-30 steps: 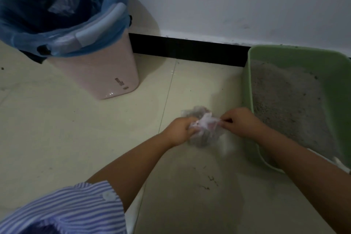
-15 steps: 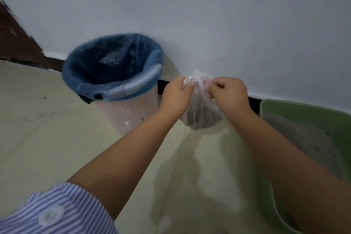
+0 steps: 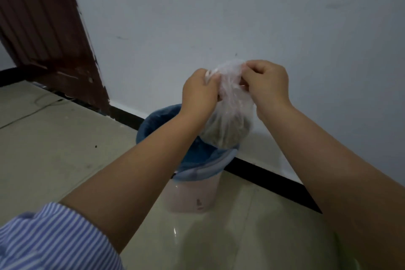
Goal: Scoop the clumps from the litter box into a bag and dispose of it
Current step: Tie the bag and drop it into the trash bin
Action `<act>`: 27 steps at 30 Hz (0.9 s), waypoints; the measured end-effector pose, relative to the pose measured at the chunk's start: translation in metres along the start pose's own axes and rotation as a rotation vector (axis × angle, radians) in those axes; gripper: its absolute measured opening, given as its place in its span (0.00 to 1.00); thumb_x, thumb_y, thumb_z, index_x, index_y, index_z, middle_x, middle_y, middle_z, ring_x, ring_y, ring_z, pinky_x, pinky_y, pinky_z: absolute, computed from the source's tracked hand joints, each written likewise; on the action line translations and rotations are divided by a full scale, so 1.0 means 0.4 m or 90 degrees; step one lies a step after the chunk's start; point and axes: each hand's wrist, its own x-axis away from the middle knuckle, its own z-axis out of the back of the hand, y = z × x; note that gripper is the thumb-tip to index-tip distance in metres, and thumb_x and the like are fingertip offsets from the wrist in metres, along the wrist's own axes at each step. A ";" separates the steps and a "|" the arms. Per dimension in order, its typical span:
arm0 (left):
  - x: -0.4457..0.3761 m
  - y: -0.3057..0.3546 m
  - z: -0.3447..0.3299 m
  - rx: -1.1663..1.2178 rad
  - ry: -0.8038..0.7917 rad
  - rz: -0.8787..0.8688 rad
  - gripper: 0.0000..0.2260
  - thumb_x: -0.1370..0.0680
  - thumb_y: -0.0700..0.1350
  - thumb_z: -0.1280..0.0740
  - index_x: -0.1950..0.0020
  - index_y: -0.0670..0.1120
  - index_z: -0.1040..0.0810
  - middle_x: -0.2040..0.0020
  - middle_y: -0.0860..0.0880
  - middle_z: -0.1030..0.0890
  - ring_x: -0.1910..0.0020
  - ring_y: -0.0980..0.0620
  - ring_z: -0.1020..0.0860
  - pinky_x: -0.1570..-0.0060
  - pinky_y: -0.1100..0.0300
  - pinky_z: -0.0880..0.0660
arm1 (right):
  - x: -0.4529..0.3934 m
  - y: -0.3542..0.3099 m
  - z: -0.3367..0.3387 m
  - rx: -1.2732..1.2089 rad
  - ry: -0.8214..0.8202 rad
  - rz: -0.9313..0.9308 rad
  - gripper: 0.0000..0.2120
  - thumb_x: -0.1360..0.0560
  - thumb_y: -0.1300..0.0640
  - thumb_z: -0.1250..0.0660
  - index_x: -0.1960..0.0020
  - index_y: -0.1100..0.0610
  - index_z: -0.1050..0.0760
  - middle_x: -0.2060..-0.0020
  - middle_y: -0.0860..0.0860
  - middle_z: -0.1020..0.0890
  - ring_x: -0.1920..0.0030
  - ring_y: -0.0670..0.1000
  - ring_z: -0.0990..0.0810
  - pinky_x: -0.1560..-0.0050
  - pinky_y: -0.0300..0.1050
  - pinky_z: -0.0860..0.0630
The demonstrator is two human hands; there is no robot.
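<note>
Above the bin (image 3: 192, 184), a thin clear bag (image 3: 230, 116) hangs from both hands, its gathered neck pinched between them and its loaded bottom sagging straight down. The left hand (image 3: 200, 94) has its fingers curled round the neck from one side; the right hand (image 3: 266, 85) pinches the plastic from the other, thumb and fingers closed on it. Both grip the bag — neither is free.

Grey clumps fill the lower bulge, which sits just over the blue liner (image 3: 197, 158) at the bin's far rim, apart from it as far as can be told. The bag's long axis runs vertical, from the hands down to the clumps, and the bin's mouth lies directly beneath and slightly toward the person. Both hands are about equally near the neck, so either could let go first.

Judging by the twisted top, the neck is being closed or knotted, and the drop into the bin is not yet done. That drop needs only a release with the bulge over the opening; since it hangs near the far rim, drawing it a little nearer first would lessen the chance of catching the edge.

A dark door (image 3: 43, 28) stands at the left against the pale wall (image 3: 219, 17).
</note>
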 end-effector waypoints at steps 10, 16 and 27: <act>0.010 -0.223 0.112 -0.449 -0.058 0.103 0.08 0.20 0.40 0.41 0.47 0.39 0.24 0.51 0.44 0.20 0.51 0.45 0.23 0.54 0.59 0.28 | 0.082 0.219 -0.147 0.386 -0.226 -0.029 0.14 0.25 0.62 0.41 0.64 0.65 0.21 0.61 0.61 0.18 0.57 0.62 0.21 0.55 0.51 0.24; 0.095 -0.315 0.121 -0.651 -0.238 0.111 0.09 0.20 0.42 0.42 0.44 0.41 0.26 0.48 0.42 0.21 0.50 0.44 0.24 0.54 0.54 0.28 | 0.157 0.283 -0.155 0.550 -0.365 -0.057 0.11 0.22 0.57 0.41 0.54 0.57 0.20 0.53 0.55 0.17 0.50 0.56 0.22 0.43 0.52 0.27; 0.163 -0.335 0.033 -0.709 -0.228 -0.125 0.14 0.19 0.48 0.46 0.45 0.44 0.24 0.48 0.46 0.21 0.50 0.46 0.25 0.54 0.54 0.31 | 0.219 0.347 0.032 0.535 -0.350 0.076 0.15 0.23 0.61 0.40 0.38 0.62 0.25 0.39 0.57 0.24 0.39 0.56 0.27 0.39 0.50 0.29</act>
